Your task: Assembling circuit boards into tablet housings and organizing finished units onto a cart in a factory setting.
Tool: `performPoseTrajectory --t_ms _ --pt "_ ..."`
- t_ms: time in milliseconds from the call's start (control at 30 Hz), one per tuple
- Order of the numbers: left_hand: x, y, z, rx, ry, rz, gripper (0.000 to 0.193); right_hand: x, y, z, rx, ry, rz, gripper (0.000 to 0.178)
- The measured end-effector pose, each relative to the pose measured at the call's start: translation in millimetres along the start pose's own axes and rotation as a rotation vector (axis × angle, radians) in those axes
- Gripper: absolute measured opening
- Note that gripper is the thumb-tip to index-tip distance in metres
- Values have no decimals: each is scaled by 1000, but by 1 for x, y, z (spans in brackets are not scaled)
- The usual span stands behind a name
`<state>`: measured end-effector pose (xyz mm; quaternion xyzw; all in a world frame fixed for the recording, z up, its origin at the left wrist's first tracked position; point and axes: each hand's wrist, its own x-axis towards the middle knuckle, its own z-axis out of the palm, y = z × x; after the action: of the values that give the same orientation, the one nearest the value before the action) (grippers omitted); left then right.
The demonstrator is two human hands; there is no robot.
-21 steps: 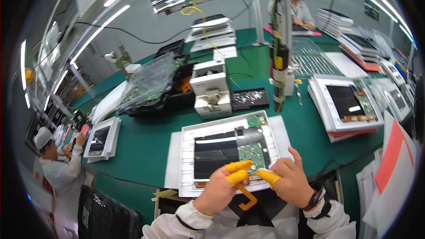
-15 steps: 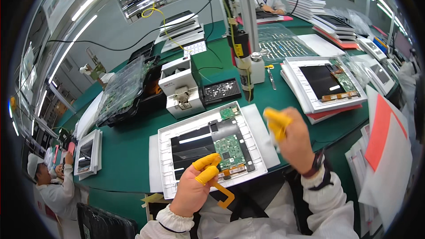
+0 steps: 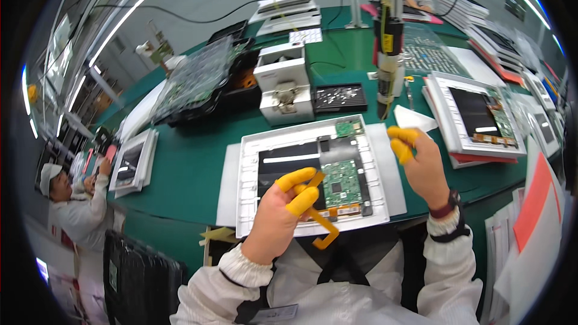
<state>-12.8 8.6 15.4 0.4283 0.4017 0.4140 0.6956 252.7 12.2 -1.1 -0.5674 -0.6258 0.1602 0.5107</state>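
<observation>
My left hand (image 3: 280, 213), with yellow finger cots on thumb and index finger, pinches an orange flex cable (image 3: 327, 233) over the near edge of a white-framed panel (image 3: 248, 156). A green circuit board (image 3: 342, 185) is fixed in this panel, right beside the fingertips. To the right of the panel, my right hand (image 3: 424, 168) is raised, its yellow-capped thumb and finger apart with nothing visible between them. Just beyond its knuckles is a white wipe-like sheet (image 3: 415, 119), partly hidden by the hand.
Behind the panel are a white box-shaped device (image 3: 282, 75), a black tray of small parts (image 3: 341, 97) and a plastic-covered black bin (image 3: 198, 81). A post (image 3: 390, 54) rises at the back. A second panel stack (image 3: 475, 114) stands right; co-workers sit left and at the back.
My view has shifted, so the table appears farther left and lower on the right side. The white sheet now shows beyond my right hand's fingers. My left hand still holds the flex cable.
</observation>
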Motion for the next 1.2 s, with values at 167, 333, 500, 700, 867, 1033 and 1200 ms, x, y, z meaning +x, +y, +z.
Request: performPoseTrajectory --t_ms 167,333,500,700,867,1033,1200 --pt "5 0 -1 14 36 21 34 -18 -37 19 72 -283 -136 17" --pt "15 -1 -6 -86 14 50 32 -26 -42 21 134 -370 -112 20" --pt "19 4 -8 -182 102 57 29 -28 -43 31 430 -504 112 22" --pt "18 6 -3 -266 -48 -3 34 -27 -51 41 289 -381 -160 21" --pt "13 -3 4 -302 -289 -95 36 -15 -61 37 62 -345 -607 24" --pt "8 8 -3 163 -192 -174 45 0 -57 17 40 -499 -537 27" --pt "16 50 -31 451 -37 100 37 33 -34 5 -130 -433 -375 17"
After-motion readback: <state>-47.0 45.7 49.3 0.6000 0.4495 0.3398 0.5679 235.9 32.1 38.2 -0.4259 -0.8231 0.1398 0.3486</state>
